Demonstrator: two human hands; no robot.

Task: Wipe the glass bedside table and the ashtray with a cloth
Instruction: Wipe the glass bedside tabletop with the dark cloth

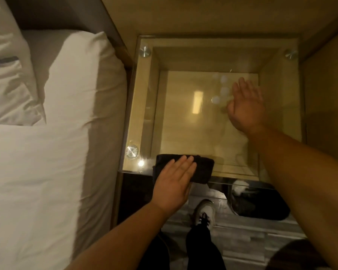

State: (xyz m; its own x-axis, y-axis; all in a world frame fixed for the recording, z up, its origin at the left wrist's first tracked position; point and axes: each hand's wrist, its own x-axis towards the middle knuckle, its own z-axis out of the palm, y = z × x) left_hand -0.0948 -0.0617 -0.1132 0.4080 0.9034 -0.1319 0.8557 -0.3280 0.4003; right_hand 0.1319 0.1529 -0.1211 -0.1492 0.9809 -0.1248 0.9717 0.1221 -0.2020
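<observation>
The glass bedside table has a clear square top with metal studs at its corners and a wooden box frame below. A dark folded cloth lies on its near-left edge. My left hand presses flat on the cloth, fingers straight and pointing away from me. My right hand is spread flat over the right middle of the glass with nothing in it. Faint pale round spots show on the glass by its fingers. I cannot make out an ashtray.
A bed with white sheets and a pillow runs along the table's left side. Wooden walls close the table in behind and on the right. A dark bin-like object and my shoe are on the floor in front.
</observation>
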